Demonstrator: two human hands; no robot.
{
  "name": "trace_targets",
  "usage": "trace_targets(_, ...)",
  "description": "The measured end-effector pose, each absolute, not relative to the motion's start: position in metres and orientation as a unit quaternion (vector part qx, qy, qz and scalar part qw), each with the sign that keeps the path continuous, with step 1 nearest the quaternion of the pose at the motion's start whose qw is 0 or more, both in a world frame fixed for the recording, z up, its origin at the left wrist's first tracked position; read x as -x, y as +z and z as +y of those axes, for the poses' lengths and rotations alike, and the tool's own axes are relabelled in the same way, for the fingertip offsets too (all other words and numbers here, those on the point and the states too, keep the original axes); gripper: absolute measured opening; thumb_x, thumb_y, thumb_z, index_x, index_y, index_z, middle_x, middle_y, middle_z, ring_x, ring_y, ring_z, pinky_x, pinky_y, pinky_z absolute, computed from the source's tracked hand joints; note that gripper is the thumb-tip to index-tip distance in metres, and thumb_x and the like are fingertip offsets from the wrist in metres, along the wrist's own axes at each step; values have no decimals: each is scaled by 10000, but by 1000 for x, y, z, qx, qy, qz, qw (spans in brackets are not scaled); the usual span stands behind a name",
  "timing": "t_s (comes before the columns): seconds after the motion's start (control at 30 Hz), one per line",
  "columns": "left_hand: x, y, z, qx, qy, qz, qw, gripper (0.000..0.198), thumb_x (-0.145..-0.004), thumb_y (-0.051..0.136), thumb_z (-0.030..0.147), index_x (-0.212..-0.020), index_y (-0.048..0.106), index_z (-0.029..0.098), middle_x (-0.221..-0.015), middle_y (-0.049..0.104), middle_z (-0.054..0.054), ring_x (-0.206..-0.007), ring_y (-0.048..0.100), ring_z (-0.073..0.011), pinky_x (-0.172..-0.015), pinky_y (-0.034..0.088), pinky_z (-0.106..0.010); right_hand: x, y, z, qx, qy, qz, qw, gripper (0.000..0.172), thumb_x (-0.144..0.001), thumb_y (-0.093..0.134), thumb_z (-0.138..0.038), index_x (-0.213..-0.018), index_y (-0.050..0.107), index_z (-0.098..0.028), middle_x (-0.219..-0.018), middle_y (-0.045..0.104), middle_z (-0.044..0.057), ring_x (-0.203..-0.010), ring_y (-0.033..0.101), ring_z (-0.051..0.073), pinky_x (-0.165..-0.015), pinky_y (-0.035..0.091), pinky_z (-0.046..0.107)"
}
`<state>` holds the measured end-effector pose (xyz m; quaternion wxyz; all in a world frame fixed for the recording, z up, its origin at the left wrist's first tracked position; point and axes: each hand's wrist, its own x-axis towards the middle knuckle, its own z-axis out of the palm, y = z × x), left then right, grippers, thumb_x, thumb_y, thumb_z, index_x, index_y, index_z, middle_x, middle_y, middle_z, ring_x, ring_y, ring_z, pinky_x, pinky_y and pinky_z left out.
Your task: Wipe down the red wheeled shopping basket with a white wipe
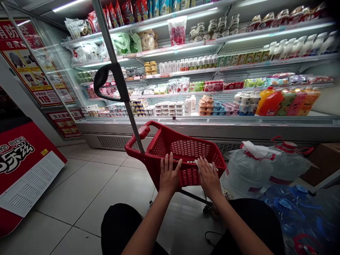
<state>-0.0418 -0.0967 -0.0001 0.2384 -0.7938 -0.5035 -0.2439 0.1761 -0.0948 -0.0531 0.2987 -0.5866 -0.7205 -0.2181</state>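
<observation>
A red plastic shopping cart basket (191,145) with pierced sides stands in front of me. My left hand (169,175) lies on its near side, fingers stretched and spread over the rim. To the right, my right hand (209,177) presses a white cloth or tissue (197,163) against the same rim, its fingers straight and close together. Most of the white piece is hidden under that hand. A grey pole with a black loop handle (113,83) rises past the cart's red handle (135,138) at the left.
Behind the cart runs a lit chilled shelf (186,122) stocked with bottles, cups and pouches. Bagged water jugs (249,170) and blue-capped bottles (292,205) crowd the floor at right. A red freezer (26,170) stands at left on the tiled floor (87,194).
</observation>
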Motion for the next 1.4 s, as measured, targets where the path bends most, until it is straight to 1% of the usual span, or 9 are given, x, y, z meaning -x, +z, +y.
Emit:
trace_targets(0.13, 39, 4, -99, 801, -238, -499, 230, 919, -804, 681, 138, -1631, 300, 263, -1740, 99, -162, -1564, 238, -420, -1254, 285, -596, -133, -40, -88, 546, -205, -753, 305, 648, -1035, 340, -171, -1665, 188, -174, -1649, 400, 92, -1523, 369, 241, -1286, 168, 520)
trace_targets(0.33, 41, 7, -100, 797, -235, -504, 234, 905, -851, 536, 114, -1665, 141, 147, -1699, 279, -161, -1568, 280, -306, -1278, 278, -520, -106, -26, -92, 502, -185, -790, 299, 691, -992, 337, -98, -1662, 176, -154, -1670, 363, 69, -1552, 306, 203, -1298, 162, 485)
trace_targets(0.47, 43, 7, -99, 802, -240, -498, 227, 989, -771, 535, 84, -1666, 118, 151, -1712, 254, -138, -1569, 279, -296, -1280, 277, -502, -126, -29, -95, 532, -192, -770, 296, 636, -1004, 350, -114, -1636, 286, -144, -1646, 406, 101, -1530, 354, 222, -1297, 155, 511)
trace_targets(0.6, 40, 8, -100, 797, -254, -503, 216, 994, -788, 555, 117, -1669, 98, 167, -1721, 218, -148, -1567, 280, -316, -1266, 290, -522, -110, -26, -90, 536, -190, -767, 297, 619, -989, 371, -126, -1607, 349, -98, -1592, 483, 143, -1493, 418, 248, -1295, 162, 525)
trace_targets(0.77, 41, 8, -103, 811, -252, -490, 199, 1004, -844, 617, 295, -1659, 71, 77, -1719, 187, -193, -1585, 224, -327, -1287, 255, -499, -75, -18, -85, 502, -190, -791, 295, 672, -963, 394, -137, -1617, 283, -31, -1616, 442, 166, -1526, 362, 254, -1299, 172, 487)
trace_targets(0.83, 42, 7, -104, 810, -245, -491, 205, 988, -845, 609, 257, -1661, 80, 89, -1724, 173, -184, -1591, 204, -318, -1290, 249, -492, -81, -18, -87, 500, -189, -793, 293, 686, -965, 387, -131, -1633, 250, -57, -1629, 427, 148, -1529, 355, 248, -1301, 159, 497)
trace_targets(1.0, 43, 4, -105, 806, -235, -496, 224, 1009, -795, 594, 108, -1674, 111, 218, -1747, 72, -120, -1594, 192, -323, -1278, 272, -516, -145, -32, -99, 527, -208, -774, 281, 755, -955, 364, -98, -1672, 134, -159, -1647, 407, 106, -1514, 384, 235, -1296, 164, 514)
trace_targets(1.17, 41, 3, -106, 806, -235, -499, 215, 959, -807, 606, 103, -1661, 184, 209, -1748, 41, -134, -1599, 158, -339, -1278, 268, -529, -208, -54, -107, 587, -221, -731, 269, 718, -1001, 334, -157, -1677, 94, -166, -1642, 413, 122, -1502, 405, 266, -1284, 156, 558)
trace_targets(1.4, 36, 2, -106, 804, -253, -499, 200, 966, -771, 641, 155, -1644, 228, 182, -1746, 69, -144, -1596, 157, -362, -1267, 287, -556, -163, -45, -95, 573, -201, -744, 279, 624, -994, 347, -133, -1618, 334, -141, -1597, 484, 118, -1489, 424, 259, -1291, 128, 548)
